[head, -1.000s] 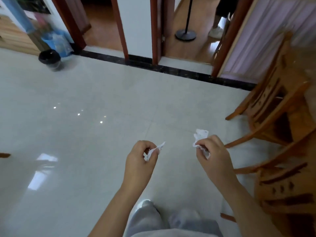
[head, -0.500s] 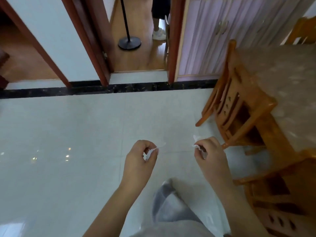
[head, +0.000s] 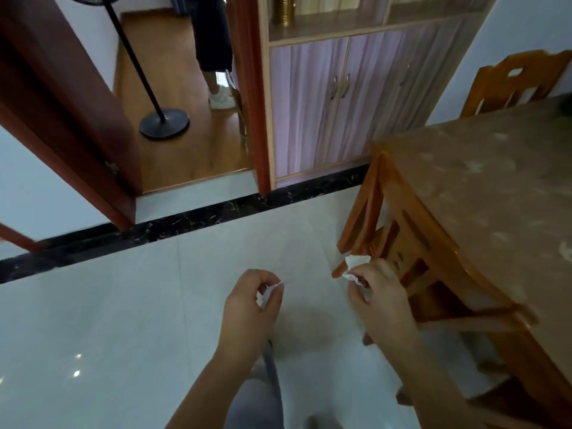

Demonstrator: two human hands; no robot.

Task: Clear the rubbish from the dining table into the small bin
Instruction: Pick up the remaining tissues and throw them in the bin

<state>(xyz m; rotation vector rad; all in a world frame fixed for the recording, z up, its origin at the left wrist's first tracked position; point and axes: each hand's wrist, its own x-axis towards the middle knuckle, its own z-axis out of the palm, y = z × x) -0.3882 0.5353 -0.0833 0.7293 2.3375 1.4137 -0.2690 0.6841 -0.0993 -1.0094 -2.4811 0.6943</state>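
Left hand (head: 250, 308) pinches a small paper scrap (head: 270, 292); right hand (head: 382, 297) grips a crumpled tissue (head: 356, 267) beside the dining table (head: 483, 193), above tiled floor (head: 123, 320).

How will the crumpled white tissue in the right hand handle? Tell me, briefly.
The crumpled tissue is probably floppy: it sticks out creased and irregular above the right hand. It is likely very light, since a few curled fingers hold it. It should crush rather than break.
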